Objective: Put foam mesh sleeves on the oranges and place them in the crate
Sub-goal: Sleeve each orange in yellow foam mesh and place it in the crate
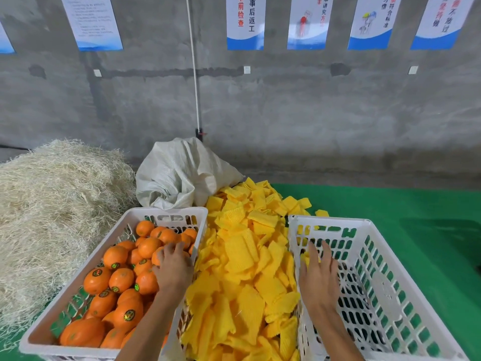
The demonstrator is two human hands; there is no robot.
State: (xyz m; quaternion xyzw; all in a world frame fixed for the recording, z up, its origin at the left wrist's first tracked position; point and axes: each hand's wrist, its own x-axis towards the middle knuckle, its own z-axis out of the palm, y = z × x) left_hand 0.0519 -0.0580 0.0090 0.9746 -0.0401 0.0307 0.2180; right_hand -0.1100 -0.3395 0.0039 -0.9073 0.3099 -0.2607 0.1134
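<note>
A white plastic crate at the left holds several bare oranges with small round stickers. My left hand reaches into it, fingers curled over one orange near the crate's right wall. A heap of yellow foam mesh sleeves lies between the two crates. A second white crate at the right looks empty. My right hand is inside it against the left wall, palm down and fingers spread. A bit of yellow foam shows by the fingertips; whether it is inside the crate I cannot tell.
A big pile of pale straw-like packing fibre lies left of the orange crate. A white woven sack slumps behind the sleeves against the concrete wall. Green floor stretches to the right.
</note>
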